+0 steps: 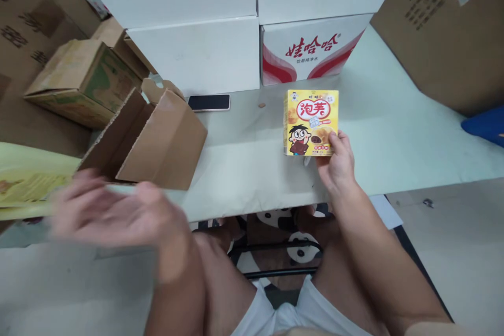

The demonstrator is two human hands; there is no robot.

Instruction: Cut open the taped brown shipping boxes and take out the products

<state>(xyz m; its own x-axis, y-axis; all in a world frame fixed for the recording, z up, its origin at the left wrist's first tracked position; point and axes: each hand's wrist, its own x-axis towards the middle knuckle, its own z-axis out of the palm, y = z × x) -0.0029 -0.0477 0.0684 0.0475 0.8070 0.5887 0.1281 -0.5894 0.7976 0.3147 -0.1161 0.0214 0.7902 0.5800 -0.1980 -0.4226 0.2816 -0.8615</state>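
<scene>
My right hand (339, 164) holds a yellow snack box (311, 139) upright by its lower right corner, thumb on the front. The box front has a cartoon figure, red lettering and pictures of round puffs. A small whitish bit sticks out below the box. My left hand (122, 215) is blurred by motion at the table's front edge, its thumb apart from the half-curled fingers and nothing visible in it. Just behind it stands a brown cardboard carton (163, 142) with its top open; the carton's inside is mostly hidden.
A phone (209, 103) and a small brown piece (262, 105) lie on the pale tabletop (244, 157). White cartons (197, 58) stack along the back. Larger cardboard boxes (444, 37) flank both sides. A yellow package (35, 181) is at left, a blue object (486, 125) at right.
</scene>
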